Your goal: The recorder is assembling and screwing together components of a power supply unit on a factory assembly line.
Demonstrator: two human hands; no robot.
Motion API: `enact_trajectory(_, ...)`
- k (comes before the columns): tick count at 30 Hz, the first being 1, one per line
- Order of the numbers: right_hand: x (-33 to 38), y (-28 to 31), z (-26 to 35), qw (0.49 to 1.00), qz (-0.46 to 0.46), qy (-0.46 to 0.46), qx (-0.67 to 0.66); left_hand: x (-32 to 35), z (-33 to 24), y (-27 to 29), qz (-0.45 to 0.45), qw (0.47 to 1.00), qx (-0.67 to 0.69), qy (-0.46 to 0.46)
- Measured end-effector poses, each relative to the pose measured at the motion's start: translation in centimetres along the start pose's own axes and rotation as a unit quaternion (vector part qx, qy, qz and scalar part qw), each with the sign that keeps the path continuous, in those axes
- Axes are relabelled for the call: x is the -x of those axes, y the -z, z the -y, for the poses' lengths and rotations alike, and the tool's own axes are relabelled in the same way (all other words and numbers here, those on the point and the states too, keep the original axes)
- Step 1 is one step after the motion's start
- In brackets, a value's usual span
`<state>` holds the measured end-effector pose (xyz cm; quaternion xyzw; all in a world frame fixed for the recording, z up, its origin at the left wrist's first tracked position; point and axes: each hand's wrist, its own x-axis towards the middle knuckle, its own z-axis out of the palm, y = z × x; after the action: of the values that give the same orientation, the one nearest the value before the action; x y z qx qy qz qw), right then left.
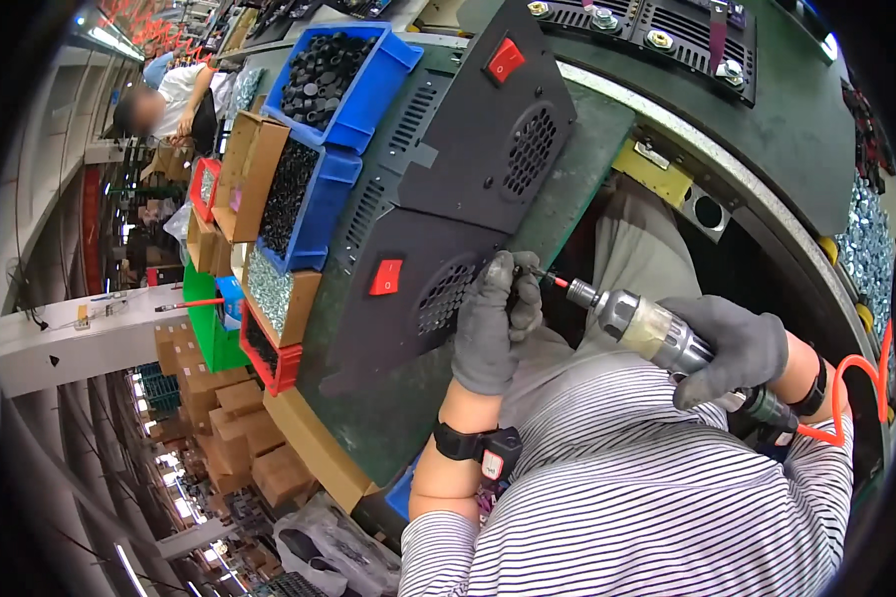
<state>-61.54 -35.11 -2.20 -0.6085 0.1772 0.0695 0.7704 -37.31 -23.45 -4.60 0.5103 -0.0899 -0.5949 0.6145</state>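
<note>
My right hand, in a grey glove, is wrapped round a power screwdriver with an orange hose. The tool's bit points left, toward my left hand. That hand, also gloved, is closed with thumb and fingertips together by the bit tip; anything in the pinch is too small to make out. Just beyond it stands a black metal panel with a red rocker switch and a round vent grille. A matching black panel stands farther off, with its own red switch.
Left of the panels sit a blue bin of black caps, another blue bin of small black parts, a cardboard box of silver screws and a red bin. A metal-edged rail crosses at right. A person is at far left.
</note>
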Motion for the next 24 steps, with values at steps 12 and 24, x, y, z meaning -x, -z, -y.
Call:
enact_trajectory(12, 0.0, 0.0, -0.5, 0.999, 0.005, 0.049, -0.003, 0.1, 0.4, -2.4, -0.072, 0.987, -0.129, -0.064)
enact_trajectory(24, -0.9, 1.1, -1.6, 0.993, -0.069, 0.093, 0.013, 2.9, -2.8, -2.8, 0.054, 0.875, -0.478, -0.047)
